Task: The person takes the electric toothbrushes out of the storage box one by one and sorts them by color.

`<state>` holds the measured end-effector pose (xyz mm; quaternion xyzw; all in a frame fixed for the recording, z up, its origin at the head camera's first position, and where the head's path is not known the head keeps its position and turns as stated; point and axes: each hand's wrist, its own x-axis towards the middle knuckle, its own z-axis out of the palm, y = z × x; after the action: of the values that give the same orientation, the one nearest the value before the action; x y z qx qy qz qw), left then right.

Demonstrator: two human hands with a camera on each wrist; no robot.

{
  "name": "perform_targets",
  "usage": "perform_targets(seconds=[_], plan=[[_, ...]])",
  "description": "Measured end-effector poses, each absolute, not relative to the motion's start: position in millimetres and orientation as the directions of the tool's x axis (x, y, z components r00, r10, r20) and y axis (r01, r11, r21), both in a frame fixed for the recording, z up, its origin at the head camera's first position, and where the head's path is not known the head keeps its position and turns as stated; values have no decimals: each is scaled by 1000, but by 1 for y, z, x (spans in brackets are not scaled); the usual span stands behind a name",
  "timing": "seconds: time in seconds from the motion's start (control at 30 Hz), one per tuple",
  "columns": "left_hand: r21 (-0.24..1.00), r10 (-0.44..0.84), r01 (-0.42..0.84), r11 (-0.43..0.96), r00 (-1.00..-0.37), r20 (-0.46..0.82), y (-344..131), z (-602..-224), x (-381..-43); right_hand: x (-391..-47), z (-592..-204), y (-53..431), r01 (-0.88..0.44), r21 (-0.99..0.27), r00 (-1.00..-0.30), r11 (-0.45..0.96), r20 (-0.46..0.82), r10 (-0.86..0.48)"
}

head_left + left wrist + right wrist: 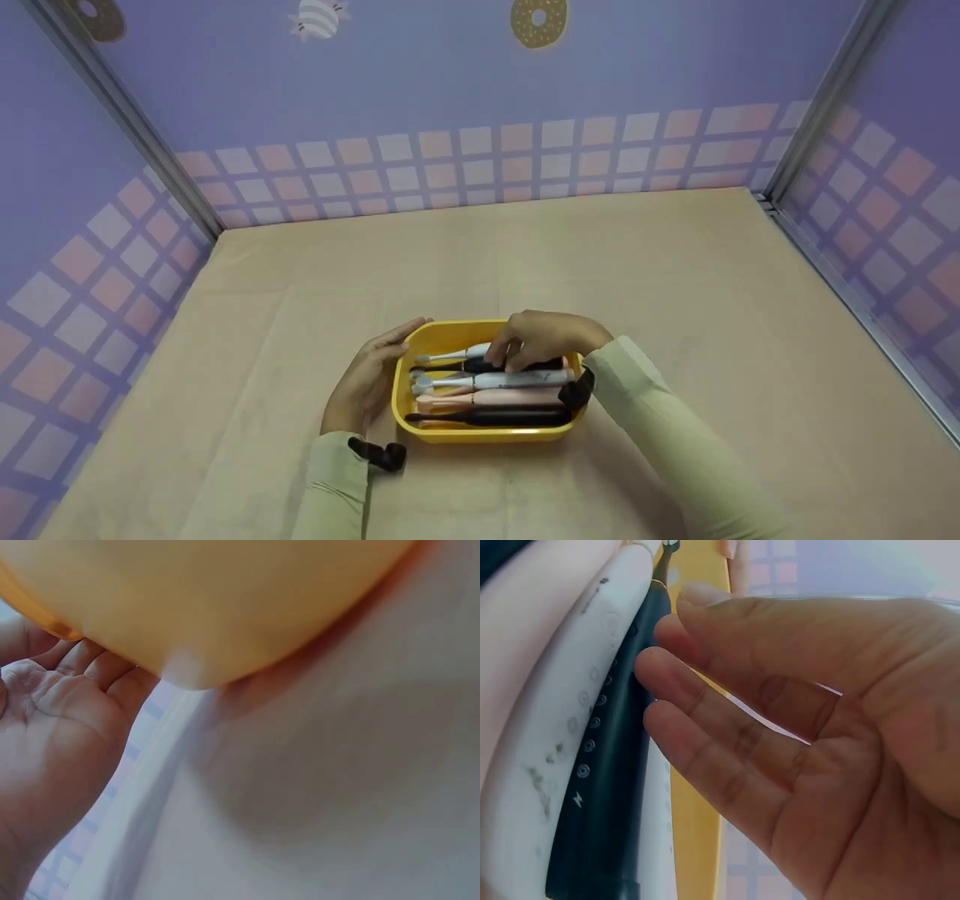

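A yellow plastic basket (491, 435) contains several electric toothbrushes lying side by side. My left hand (367, 379) holds the basket at its left end, thumb over the rim and fingers along the outer wall. Inside the basket, my right hand (551, 337) reaches in from above, fingertips right at a black toothbrush (607, 787), with the thumb off it. In front of that one lie a white toothbrush (499, 380), a pink toothbrush (514, 397) and another black toothbrush (510, 417). Behind it, another white toothbrush (450, 356) is partly covered by my right hand.
A pale cloth (637, 255) covers the table under the basket. Purple walls with checked bands (476, 146) enclose the back and both sides, with metal posts (825, 82) at the back corners. A small black camera (386, 456) is strapped to my left wrist.
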<state>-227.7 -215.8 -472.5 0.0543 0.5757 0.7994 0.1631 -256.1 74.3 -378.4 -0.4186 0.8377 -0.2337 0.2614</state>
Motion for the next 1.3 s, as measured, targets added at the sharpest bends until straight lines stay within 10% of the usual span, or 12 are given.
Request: perform_targets(seconds=[0.53, 0.83, 1.3], plan=[[953, 367, -195, -232, -925, -100, -221, -470, -227, -245, -384, 55, -580, -528, -567, 620, -285, -773], [935, 403, -216, -282, -911, -89, -220, -469, -226, -245, -387, 47, -720, -485, -439, 496, -234, -867], [940, 412, -215, -265, -906, -91, -220, -469, -227, -245, -389, 40, -739, -459, -421, 493, -256, -870]])
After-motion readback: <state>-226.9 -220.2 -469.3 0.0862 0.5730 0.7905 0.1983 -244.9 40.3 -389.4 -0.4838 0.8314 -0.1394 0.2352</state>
